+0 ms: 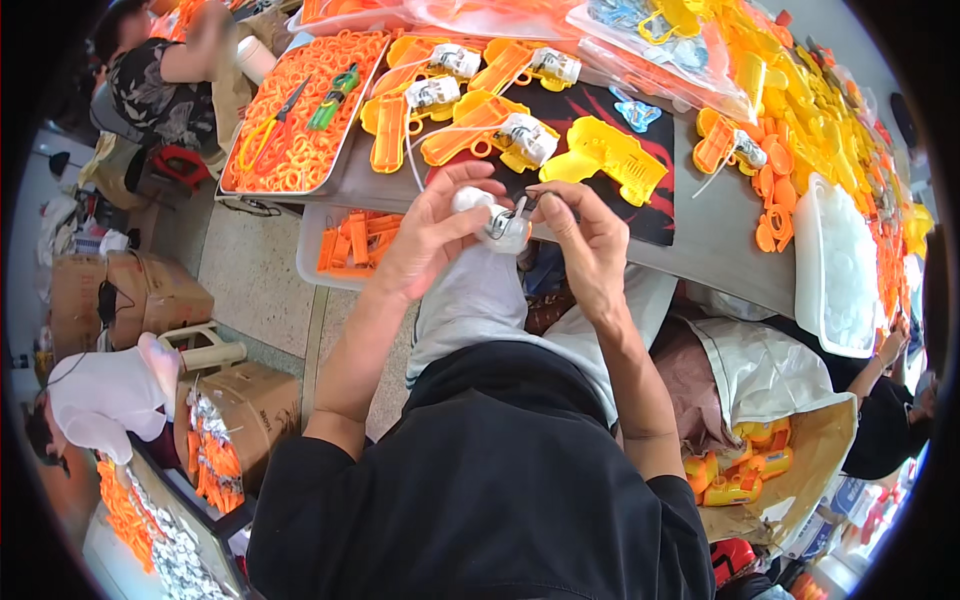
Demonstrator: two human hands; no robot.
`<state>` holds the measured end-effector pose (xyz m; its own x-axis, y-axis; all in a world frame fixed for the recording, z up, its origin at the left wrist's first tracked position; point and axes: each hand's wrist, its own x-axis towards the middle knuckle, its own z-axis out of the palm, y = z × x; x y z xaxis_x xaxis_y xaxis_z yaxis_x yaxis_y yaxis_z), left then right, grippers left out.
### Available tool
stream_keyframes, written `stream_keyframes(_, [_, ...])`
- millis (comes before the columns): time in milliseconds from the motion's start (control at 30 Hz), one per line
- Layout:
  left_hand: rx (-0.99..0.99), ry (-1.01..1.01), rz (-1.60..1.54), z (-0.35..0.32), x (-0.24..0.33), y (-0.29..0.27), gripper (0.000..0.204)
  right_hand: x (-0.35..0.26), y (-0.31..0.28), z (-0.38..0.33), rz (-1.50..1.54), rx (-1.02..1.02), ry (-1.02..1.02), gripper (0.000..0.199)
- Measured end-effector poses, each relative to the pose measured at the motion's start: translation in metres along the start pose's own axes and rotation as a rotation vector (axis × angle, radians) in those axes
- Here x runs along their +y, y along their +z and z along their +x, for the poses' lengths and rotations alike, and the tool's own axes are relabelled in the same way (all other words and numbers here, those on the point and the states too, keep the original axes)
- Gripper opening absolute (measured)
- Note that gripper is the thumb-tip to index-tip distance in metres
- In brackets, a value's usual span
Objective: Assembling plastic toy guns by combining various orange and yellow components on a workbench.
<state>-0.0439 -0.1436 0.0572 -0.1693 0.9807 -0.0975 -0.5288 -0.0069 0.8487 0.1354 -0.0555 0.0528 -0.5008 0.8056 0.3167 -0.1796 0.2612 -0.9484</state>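
Just off the table's near edge, my left hand (445, 230) holds a small white, partly clear plastic part (508, 232) between thumb and fingers. My right hand (588, 240) is closed in a pinch at the part's upper right side; a thin dark strand shows by its fingertips, but what it grips is too small to tell. Beyond the hands lies a yellow plastic toy shell half (608, 160) on a black and red mat (655, 225). Left of it are several yellow and orange toy pieces (490, 130) with white printed cylinders and pale tubes.
A metal tray (345, 135) of orange rings holds scissors (275, 125) and a green hand tool (335, 97). At right stand a white tub (815, 270) of clear parts and heaped yellow pieces (790, 85). An open sack (770, 370) sits beside my right arm. Other people sit around.
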Motion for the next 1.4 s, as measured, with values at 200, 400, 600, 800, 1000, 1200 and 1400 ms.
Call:
stream_keyframes(200, [0.173, 0.816, 1.153, 0.022, -0.003, 0.039, 0.029, -0.023, -0.023, 0.011, -0.004, 0.002, 0.178, 0.023])
stream_keyframes(400, [-0.14, 0.463, 0.893, 0.043, 0.003, 0.057, 0.023, -0.031, -0.047, 0.017, -0.064, 0.045, 0.077, 0.023])
stream_keyframes(600, [-0.107, 0.591, 0.954, 0.043, 0.014, 0.069, 0.012, -0.027, -0.057, 0.017, -0.218, 0.175, 0.027, 0.025])
stream_keyframes(800, [-0.148, 0.445, -0.032, 0.038, -0.005, 0.072, 0.016, 0.005, -0.051, 0.02, 0.324, 0.192, 0.036, 0.023])
stream_keyframes(1000, [-0.163, 0.467, 1.201, 0.035, 0.027, 0.068, 0.013, -0.006, -0.046, 0.024, -0.026, 0.328, -0.04, 0.02])
stream_keyframes(1200, [-0.204, 0.62, 0.463, 0.032, 0.02, 0.074, 0.017, -0.004, -0.051, 0.028, 0.429, 0.301, 0.02, 0.025])
stream_keyframes(1400, [-0.97, 0.466, 0.653, 0.021, 0.012, 0.079, 0.021, -0.02, -0.086, 0.023, 0.578, 0.308, 0.077, 0.028])
